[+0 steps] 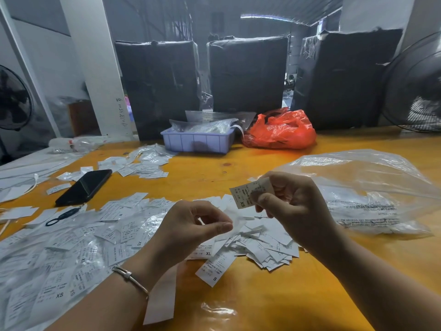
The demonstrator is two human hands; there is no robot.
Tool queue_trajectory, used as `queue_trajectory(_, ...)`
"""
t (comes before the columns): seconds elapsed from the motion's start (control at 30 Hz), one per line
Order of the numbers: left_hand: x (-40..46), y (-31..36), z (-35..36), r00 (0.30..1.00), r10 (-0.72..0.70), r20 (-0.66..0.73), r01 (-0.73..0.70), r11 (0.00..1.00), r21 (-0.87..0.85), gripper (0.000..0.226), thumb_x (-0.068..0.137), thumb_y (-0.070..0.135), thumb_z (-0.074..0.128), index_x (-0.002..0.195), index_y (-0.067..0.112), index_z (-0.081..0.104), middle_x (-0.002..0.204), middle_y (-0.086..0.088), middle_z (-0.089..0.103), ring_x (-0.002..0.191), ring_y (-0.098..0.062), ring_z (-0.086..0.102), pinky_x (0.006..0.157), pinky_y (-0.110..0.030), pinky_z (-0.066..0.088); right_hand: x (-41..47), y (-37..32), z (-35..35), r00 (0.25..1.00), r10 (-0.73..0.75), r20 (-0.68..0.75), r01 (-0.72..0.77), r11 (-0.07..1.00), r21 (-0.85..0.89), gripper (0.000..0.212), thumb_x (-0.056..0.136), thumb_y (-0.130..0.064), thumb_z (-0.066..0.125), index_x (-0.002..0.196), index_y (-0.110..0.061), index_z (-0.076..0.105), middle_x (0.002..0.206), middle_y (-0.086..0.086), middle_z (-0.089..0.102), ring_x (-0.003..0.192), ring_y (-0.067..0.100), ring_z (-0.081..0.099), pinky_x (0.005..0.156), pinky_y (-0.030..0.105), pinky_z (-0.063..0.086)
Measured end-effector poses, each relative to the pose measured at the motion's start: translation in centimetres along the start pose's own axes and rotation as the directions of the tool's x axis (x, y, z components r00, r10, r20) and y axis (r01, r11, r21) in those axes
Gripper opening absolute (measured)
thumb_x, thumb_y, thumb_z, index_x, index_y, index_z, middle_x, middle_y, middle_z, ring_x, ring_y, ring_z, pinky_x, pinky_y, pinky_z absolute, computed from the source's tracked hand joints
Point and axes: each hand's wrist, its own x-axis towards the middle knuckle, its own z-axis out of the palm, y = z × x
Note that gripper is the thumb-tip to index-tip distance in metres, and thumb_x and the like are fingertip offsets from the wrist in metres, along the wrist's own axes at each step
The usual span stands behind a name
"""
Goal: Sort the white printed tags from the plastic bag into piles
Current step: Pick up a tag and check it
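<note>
Head view: right hand (290, 201) pinches XS tag (248, 195); left hand (191, 225) pinches clear wrapper (235, 222); lilac tray (198, 140) holds bagged tags.

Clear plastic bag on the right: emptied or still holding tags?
Cannot tell for sure. The plastic bag lies crumpled and mostly flattened on the table; white shapes show through near its printed text.
</note>
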Motion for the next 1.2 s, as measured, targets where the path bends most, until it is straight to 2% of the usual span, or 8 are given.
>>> queue_trajectory(0.07, -0.03, 0.08, -0.03, 1.000, 0.001, -0.005, -0.001, 1.000, 0.002, 0.019, 0.069, 0.037, 0.075, 0.077, 0.020, 0.078, 0.079, 0.002, 0.074, 0.072, -0.018, 0.065, 0.064, -0.037, 0.054, -0.04, -0.02, 0.03, 1.000, -0.002, 0.010, 0.002, 1.000, -0.013, 0.016, 0.075, -0.011, 0.058, 0.070, 0.002, 0.065, 0.059, 0.016, 0.060, 0.052, 0.027, 0.051, 0.047, 0.040, 0.041)
queue_trajectory(0.2, -0.06, 0.12, -0.04, 1.000, -0.004, -0.016, 0.004, 1.000, 0.003, 0.020, 0.070, 0.037, 0.075, 0.078, 0.019, 0.078, 0.079, 0.003, 0.074, 0.074, -0.019, 0.066, 0.067, -0.039, 0.056, -0.08, 0.01, 0.08, 0.999, 0.005, 0.037, -0.006, 1.000, 0.024, 0.013, 0.074, -0.007, 0.060, 0.066, 0.000, 0.066, 0.054, 0.006, 0.062, 0.046, 0.006, 0.051, 0.044, 0.024, 0.042)
queue_trajectory(0.33, -0.02, 0.07, -0.03, 0.999, -0.022, -0.045, 0.022, 1.000, 0.005, 0.014, 0.072, 0.031, 0.077, 0.078, 0.018, 0.078, 0.078, 0.004, 0.074, 0.075, -0.017, 0.066, 0.068, -0.035, 0.056, -0.22, -0.01, 0.22, 0.999, 0.022, 0.043, -0.023, 0.999, 0.024, 0.012, 0.074, -0.007, 0.059, 0.067, 0.000, 0.065, 0.051, 0.004, 0.063, 0.039, 0.005, 0.052, 0.042, 0.020, 0.040)
queue_trajectory(0.53, -0.04, 0.24, -0.02, 0.998, -0.026, -0.055, 0.026, 1.000, -0.002, 0.013, 0.073, 0.029, 0.077, 0.079, 0.017, 0.078, 0.077, 0.003, 0.074, 0.075, -0.018, 0.067, 0.070, -0.035, 0.056, -0.18, 0.04, 0.33, 1.000, 0.010, -0.027, -0.014, 0.992, -0.125, 0.015, 0.074, -0.013, 0.059, 0.068, -0.001, 0.067, 0.051, 0.003, 0.064, 0.039, 0.008, 0.054, 0.041, 0.030, 0.046)
queue_trajectory(0.67, -0.06, 0.19, -0.03, 0.998, -0.027, -0.058, 0.027, 1.000, 0.000, 0.016, 0.072, 0.031, 0.077, 0.079, 0.017, 0.079, 0.078, 0.002, 0.074, 0.076, -0.020, 0.067, 0.070, -0.040, 0.057, -0.24, 0.22, 0.29, 0.999, 0.024, -0.023, -0.028, 0.986, -0.162, 0.011, 0.077, -0.003, 0.063, 0.067, -0.001, 0.066, 0.051, 0.004, 0.063, 0.040, 0.011, 0.054, 0.043, 0.040, 0.048)
queue_trajectory(0.83, -0.05, 0.32, 0.04, 0.998, -0.033, -0.062, 0.033, 0.999, -0.005, 0.017, 0.072, 0.032, 0.077, 0.080, 0.017, 0.079, 0.078, 0.002, 0.075, 0.076, -0.022, 0.068, 0.072, -0.047, 0.056, -0.11, 0.28, 0.23, 0.999, 0.029, -0.045, -0.035, 0.988, -0.150, 0.015, 0.074, -0.012, 0.058, 0.068, 0.000, 0.066, 0.050, 0.005, 0.063, 0.040, 0.012, 0.054, 0.043, 0.038, 0.047)
queue_trajectory(0.97, -0.12, 0.40, 0.03, 0.997, -0.036, -0.062, 0.034, 0.999, -0.020, 0.018, 0.071, 0.032, 0.077, 0.079, 0.016, 0.079, 0.078, 0.000, 0.075, 0.077, -0.025, 0.068, 0.073, -0.051, 0.055, -0.17, 0.48, 0.25, 0.999, 0.033, -0.014, -0.034, 0.986, -0.165, 0.012, 0.075, -0.003, 0.062, 0.064, -0.001, 0.063, 0.050, 0.007, 0.062, 0.041, 0.017, 0.052, 0.043, 0.042, 0.046)
queue_trajectory(1.2, -0.10, 0.32, 0.03, 0.999, -0.046, -0.017, 0.045, 0.998, -0.036, 0.020, 0.072, 0.036, 0.076, 0.081, 0.018, 0.079, 0.080, 0.000, 0.075, 0.079, -0.029, 0.067, 0.072, -0.054, 0.054, -0.20, 0.97, 0.29, 0.991, 0.080, 0.104, -0.050, 0.965, -0.259, 0.015, 0.075, -0.009, 0.062, 0.063, -0.001, 0.059, 0.056, 0.018, 0.057, 0.053, 0.037, 0.048, 0.048, 0.047, 0.041)
